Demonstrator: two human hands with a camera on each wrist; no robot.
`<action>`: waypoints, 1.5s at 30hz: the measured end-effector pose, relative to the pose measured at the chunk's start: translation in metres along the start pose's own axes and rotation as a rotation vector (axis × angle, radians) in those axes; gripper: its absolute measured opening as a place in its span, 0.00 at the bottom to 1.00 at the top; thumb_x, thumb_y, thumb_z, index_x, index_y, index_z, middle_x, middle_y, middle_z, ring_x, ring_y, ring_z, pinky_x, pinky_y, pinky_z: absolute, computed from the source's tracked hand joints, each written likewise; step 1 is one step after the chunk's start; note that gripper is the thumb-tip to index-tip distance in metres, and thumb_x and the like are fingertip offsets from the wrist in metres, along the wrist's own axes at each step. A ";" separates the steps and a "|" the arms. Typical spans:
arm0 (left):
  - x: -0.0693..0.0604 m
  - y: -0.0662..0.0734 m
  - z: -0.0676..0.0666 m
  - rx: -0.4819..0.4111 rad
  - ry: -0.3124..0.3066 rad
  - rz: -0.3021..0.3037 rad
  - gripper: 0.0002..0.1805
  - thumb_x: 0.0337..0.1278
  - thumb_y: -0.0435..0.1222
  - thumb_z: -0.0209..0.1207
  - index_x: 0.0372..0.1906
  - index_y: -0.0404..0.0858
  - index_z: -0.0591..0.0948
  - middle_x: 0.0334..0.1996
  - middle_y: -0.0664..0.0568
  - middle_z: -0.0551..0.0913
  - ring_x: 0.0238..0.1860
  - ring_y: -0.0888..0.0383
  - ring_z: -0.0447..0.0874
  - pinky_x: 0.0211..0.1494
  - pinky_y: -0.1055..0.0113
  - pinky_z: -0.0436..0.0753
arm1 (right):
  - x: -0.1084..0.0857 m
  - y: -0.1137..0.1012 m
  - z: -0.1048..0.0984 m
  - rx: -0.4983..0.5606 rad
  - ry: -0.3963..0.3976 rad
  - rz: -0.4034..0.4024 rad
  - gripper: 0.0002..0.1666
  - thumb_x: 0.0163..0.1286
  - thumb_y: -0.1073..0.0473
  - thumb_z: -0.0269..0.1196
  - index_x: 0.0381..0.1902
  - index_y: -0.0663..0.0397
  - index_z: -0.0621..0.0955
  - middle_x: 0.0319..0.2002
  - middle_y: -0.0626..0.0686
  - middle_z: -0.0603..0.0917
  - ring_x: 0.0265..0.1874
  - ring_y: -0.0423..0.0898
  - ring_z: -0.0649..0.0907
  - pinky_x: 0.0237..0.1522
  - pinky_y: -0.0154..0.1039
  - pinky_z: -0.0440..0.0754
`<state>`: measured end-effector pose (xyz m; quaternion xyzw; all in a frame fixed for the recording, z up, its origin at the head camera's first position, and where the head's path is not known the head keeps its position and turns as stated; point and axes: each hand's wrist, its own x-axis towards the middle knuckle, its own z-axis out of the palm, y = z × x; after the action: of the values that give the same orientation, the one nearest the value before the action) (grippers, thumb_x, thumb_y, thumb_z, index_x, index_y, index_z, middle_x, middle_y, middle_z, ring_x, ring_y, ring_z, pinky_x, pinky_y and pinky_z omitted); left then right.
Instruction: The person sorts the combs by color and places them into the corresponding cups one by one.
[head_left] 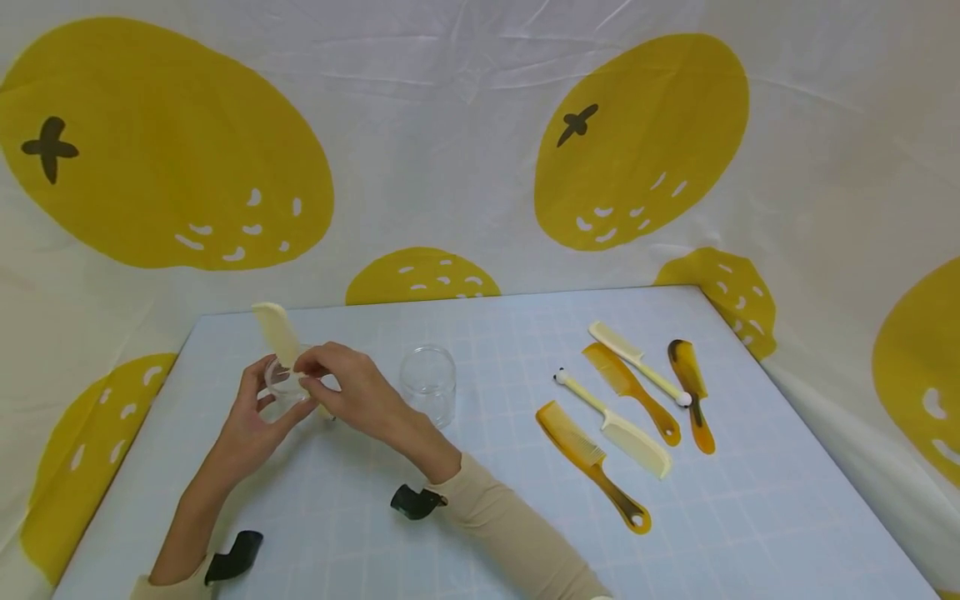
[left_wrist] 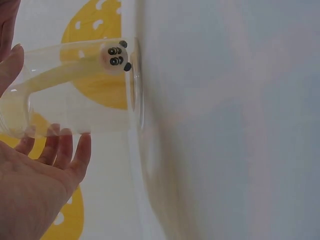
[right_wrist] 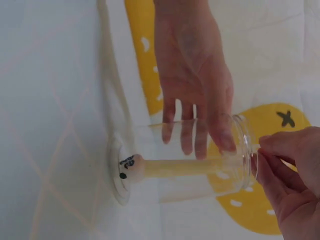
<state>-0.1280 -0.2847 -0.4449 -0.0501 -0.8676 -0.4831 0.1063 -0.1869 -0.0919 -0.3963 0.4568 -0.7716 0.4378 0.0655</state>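
Observation:
A cream comb (head_left: 276, 332) stands in a clear jar (right_wrist: 192, 187), teeth part sticking out above the rim. Its panda-head end (left_wrist: 115, 58) is down at the jar's bottom. My right hand (head_left: 360, 393) pinches the comb between thumb and fingers, right at the jar's mouth. Around the jar's side my left hand (head_left: 251, 437) holds it, thumb on one side and fingers on the other. The jar is upright on the table at the left.
A second clear jar (head_left: 428, 379) stands to the right of my hands. Farther right lie several combs: two cream ones (head_left: 637, 442) with animal-head handles, two amber ones (head_left: 573, 433) and a dark-mottled one (head_left: 692, 383). A patterned cloth (head_left: 435, 150) hangs behind the table.

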 end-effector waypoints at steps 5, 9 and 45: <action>-0.001 0.000 0.000 0.010 -0.010 -0.021 0.49 0.66 0.37 0.68 0.80 0.38 0.48 0.73 0.37 0.57 0.69 0.38 0.58 0.64 0.68 0.65 | -0.004 -0.003 -0.005 0.023 -0.047 -0.003 0.13 0.73 0.67 0.65 0.54 0.61 0.80 0.50 0.55 0.84 0.49 0.37 0.83 0.56 0.19 0.74; -0.001 0.000 0.000 0.001 -0.017 -0.032 0.50 0.67 0.39 0.67 0.80 0.37 0.46 0.75 0.36 0.54 0.70 0.35 0.55 0.72 0.43 0.64 | -0.007 -0.008 -0.011 0.080 -0.061 -0.019 0.13 0.74 0.67 0.64 0.54 0.63 0.80 0.50 0.57 0.84 0.49 0.38 0.84 0.54 0.20 0.76; 0.000 0.002 -0.001 0.015 -0.025 -0.070 0.50 0.69 0.42 0.65 0.80 0.35 0.44 0.74 0.32 0.54 0.71 0.31 0.54 0.74 0.37 0.61 | -0.079 -0.004 -0.095 0.053 0.178 -0.046 0.08 0.73 0.68 0.65 0.49 0.61 0.82 0.45 0.53 0.85 0.44 0.41 0.84 0.52 0.32 0.83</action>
<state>-0.1279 -0.2839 -0.4424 -0.0249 -0.8738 -0.4793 0.0790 -0.1671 0.0286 -0.3760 0.4352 -0.7402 0.4953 0.1319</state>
